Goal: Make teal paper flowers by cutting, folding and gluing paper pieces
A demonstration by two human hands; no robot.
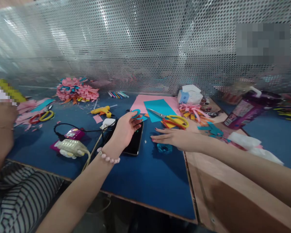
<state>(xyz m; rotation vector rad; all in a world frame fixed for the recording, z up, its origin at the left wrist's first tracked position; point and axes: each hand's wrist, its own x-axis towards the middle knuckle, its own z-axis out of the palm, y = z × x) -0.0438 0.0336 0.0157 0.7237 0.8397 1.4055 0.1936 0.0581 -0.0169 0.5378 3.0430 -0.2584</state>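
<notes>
A small blue paper piece [136, 113] is pinched between the thumb and fingers of my left hand [124, 129], above a dark phone [133, 145] on the table. Fingers stretched out, my right hand [171, 136] hovers or rests, I cannot tell which, just over a small blue curled paper piece [164, 148], and holds nothing. Beyond it are yellow-and-orange-handled scissors [176, 121], open across a blue paper sheet [160, 108] that lies on a pink sheet [138, 103].
To the left are a yellow glue gun [103, 111], a purple power adapter [74, 134] with cables, and pink paper pompoms [74, 89]. At right stand a tissue pack [190, 94] and a purple cup [248, 108]. Another person's hand [2, 119] is at the far left.
</notes>
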